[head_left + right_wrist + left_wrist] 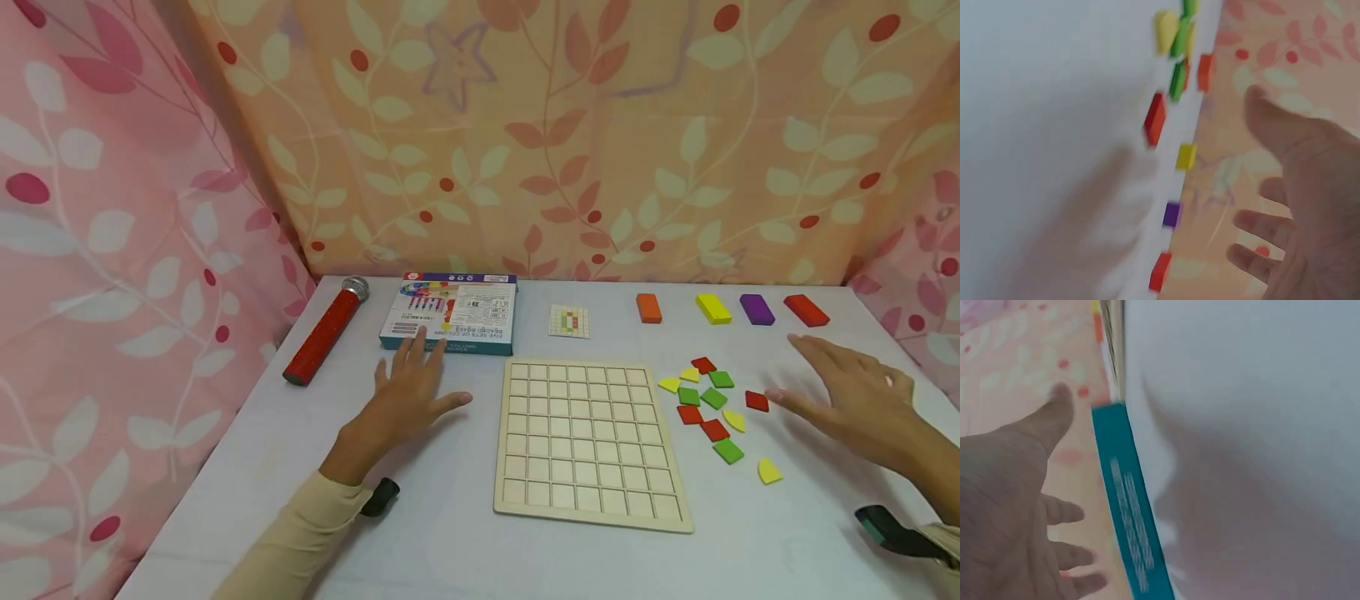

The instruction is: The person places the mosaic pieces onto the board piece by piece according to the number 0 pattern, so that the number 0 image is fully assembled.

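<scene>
1. Left hand point(408, 400) spread flat on table point(450, 533), fingertips beside teal box point(450, 312).
2. Right hand point(855, 396) spread, holding nothing, just right of red tile point(757, 401).
3. Coloured tiles point(712, 408) scattered beside wooden grid board point(588, 442).

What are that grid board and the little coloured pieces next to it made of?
The grid board looks like pale, unfinished plywood: light tan, matte, with thin cut lines forming square cells. The small coloured pieces beside it, near the right hand, appear to be painted wood or possibly plastic: flat, opaque red, green and yellow, with little shine. The pictures cannot settle which.
</scene>
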`<state>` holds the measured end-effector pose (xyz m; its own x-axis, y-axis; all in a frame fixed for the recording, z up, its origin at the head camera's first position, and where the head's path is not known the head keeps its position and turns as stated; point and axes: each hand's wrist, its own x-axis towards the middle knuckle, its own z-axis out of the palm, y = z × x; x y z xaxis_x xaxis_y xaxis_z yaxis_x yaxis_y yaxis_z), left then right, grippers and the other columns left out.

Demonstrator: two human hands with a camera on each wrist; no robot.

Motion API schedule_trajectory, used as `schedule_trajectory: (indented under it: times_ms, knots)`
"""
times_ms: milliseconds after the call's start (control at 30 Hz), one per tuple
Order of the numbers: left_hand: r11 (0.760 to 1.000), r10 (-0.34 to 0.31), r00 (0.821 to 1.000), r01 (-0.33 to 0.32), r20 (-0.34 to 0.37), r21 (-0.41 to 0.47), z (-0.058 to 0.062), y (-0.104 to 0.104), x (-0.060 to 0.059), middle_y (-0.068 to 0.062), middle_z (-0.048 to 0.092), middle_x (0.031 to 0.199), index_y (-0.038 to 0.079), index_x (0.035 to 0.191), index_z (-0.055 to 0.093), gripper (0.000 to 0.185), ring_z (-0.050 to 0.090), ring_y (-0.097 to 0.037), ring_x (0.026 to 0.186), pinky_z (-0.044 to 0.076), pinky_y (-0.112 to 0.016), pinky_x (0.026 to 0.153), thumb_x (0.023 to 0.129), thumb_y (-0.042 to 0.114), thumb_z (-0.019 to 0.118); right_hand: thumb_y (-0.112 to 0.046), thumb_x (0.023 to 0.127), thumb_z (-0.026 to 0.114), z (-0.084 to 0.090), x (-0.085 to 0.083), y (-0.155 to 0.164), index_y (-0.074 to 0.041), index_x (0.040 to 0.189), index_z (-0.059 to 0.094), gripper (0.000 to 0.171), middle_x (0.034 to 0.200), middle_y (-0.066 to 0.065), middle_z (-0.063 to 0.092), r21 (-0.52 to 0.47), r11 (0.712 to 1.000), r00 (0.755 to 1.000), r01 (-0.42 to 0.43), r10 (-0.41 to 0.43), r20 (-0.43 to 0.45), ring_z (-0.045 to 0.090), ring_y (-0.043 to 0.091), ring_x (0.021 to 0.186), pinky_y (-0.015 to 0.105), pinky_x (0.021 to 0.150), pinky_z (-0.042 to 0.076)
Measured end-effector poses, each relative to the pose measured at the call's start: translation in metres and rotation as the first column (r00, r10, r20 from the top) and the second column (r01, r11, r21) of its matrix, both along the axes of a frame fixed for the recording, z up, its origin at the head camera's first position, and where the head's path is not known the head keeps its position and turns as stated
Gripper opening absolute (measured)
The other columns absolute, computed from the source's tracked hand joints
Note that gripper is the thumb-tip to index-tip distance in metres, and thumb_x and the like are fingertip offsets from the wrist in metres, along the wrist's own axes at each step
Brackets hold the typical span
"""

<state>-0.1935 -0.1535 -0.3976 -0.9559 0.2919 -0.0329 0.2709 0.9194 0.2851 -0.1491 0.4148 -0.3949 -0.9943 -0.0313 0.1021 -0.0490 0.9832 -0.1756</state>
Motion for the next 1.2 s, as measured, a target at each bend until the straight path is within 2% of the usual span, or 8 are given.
schedule_trajectory:
  times_ms: [133,200,267,367,533,767,1033,1200]
  knots:
    - [0.986,-0.069,0.992,0.051,0.108,0.159,0.0,0.023,-0.001,-0.022,0.036,0.164,0.005,0.166,0.032,0.097,0.039,-0.039,0.148,0.039,-0.061,0.118,0.095,0.053,0.076,-0.048,0.095,0.075,0.009,-0.012,-0.027,-0.001,0.153,0.048,0.079,0.148,0.041,0.042,-0.058,0.995,0.995,-0.083,0.086,0.05,0.031,0.067,0.129,0.081,0.092,0.027]
    - [0.968,-0.104,0.982,0.064,0.156,0.242,0.001,0.035,0.0,-0.019,0.046,0.152,0.002,0.164,0.037,0.093,0.05,-0.032,0.134,0.049,-0.05,0.11,0.095,0.047,0.079,-0.043,0.095,0.077,0.013,-0.018,-0.042,-0.001,0.148,0.055,0.071,0.143,0.039,0.05,-0.103,0.988,0.989,-0.116,0.125,0.08,0.035,0.063,0.128,0.076,0.091,0.03]
    - [0.947,-0.137,0.971,0.071,0.194,0.313,0.002,0.046,0.0,-0.016,0.051,0.139,0.0,0.161,0.041,0.089,0.053,-0.027,0.12,0.052,-0.043,0.097,0.094,0.042,0.082,-0.039,0.095,0.079,0.015,-0.024,-0.058,-0.002,0.143,0.062,0.064,0.137,0.034,0.059,-0.157,0.977,0.981,-0.142,0.16,0.109,0.04,0.059,0.127,0.074,0.092,0.033]
    - [0.926,-0.17,0.958,0.075,0.23,0.371,0.002,0.06,0.0,-0.012,0.051,0.121,-0.001,0.152,0.052,0.078,0.05,-0.023,0.11,0.045,-0.035,0.081,0.093,0.037,0.084,-0.035,0.093,0.082,0.015,-0.033,-0.078,-0.002,0.137,0.069,0.056,0.123,0.024,0.07,-0.214,0.962,0.969,-0.168,0.201,0.144,0.05,0.049,0.121,0.069,0.092,0.042]
    - [0.92,-0.195,0.956,0.102,0.217,0.378,-0.001,0.07,-0.002,-0.012,0.05,0.107,0.0,0.123,0.062,0.048,0.047,-0.022,0.106,0.038,-0.032,0.073,0.092,0.028,0.086,-0.033,0.093,0.082,0.008,-0.046,-0.1,0.0,0.127,0.074,0.049,0.108,0.011,0.073,-0.194,0.954,0.953,-0.23,0.261,0.154,0.059,0.036,0.106,0.057,0.084,0.048]
    - [0.913,-0.143,0.958,0.031,0.247,0.407,-0.005,0.071,0.0,-0.012,0.051,0.121,-0.005,0.153,0.049,0.077,0.052,-0.02,0.105,0.046,-0.035,0.086,0.09,0.019,0.087,-0.025,0.094,0.081,0.001,-0.052,-0.109,-0.001,0.115,0.079,0.032,0.11,0.014,0.071,-0.157,0.957,0.954,-0.244,0.266,0.137,0.06,0.038,0.105,0.056,0.084,0.047]
    - [0.909,-0.169,0.96,0.063,0.225,0.413,-0.005,0.071,-0.001,-0.011,0.048,0.112,-0.006,0.145,0.055,0.067,0.048,-0.019,0.1,0.04,-0.033,0.08,0.089,0.014,0.087,-0.021,0.095,0.079,0.001,-0.051,-0.112,0.001,0.115,0.078,0.03,0.112,0.017,0.068,-0.175,0.961,0.952,-0.214,0.245,0.183,0.056,0.039,0.109,0.061,0.093,0.051]
    - [0.912,-0.158,0.957,0.047,0.243,0.406,-0.006,0.073,-0.001,-0.01,0.048,0.114,-0.006,0.151,0.051,0.075,0.049,-0.019,0.1,0.041,-0.033,0.08,0.089,0.015,0.087,-0.019,0.095,0.079,0.004,-0.05,-0.111,0.002,0.115,0.077,0.03,0.11,0.017,0.069,-0.174,0.962,0.956,-0.208,0.238,0.172,0.057,0.038,0.106,0.06,0.094,0.052]
